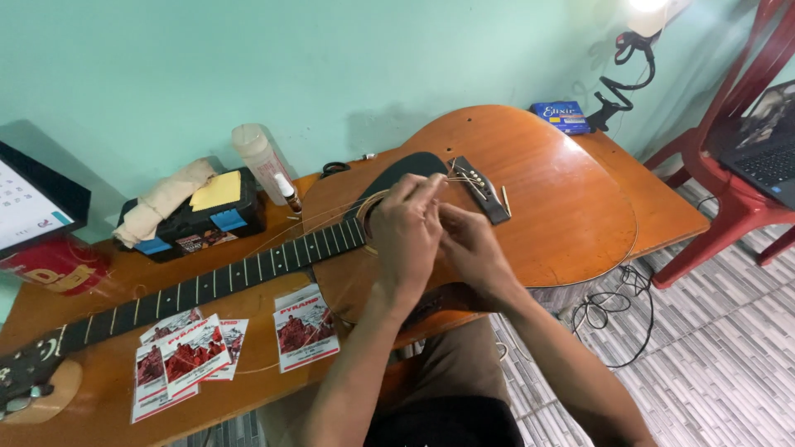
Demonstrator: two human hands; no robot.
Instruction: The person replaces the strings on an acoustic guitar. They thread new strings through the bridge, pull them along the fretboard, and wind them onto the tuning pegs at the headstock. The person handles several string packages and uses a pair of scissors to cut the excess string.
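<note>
- Brown wooden acoustic guitar [546, 190] lies flat on the orange wooden table [662, 207], black neck [207, 285] running left.
- Left hand [406, 232] over the sound hole — fingers pinched narrow on thin wire strings [464, 176] near the black bridge [480, 190].
- Right hand [472, 248] just beside it, fingers curled; whether they grip a string cannot be told.
- Black and blue tool case [199, 219], shut — a yellow pad [217, 190] and rolled beige cloth [161, 207] on its lid.
- White plastic bottle [258, 157] stands behind.
- Red and white paper string packets [306, 327] lie by the neck.
</note>
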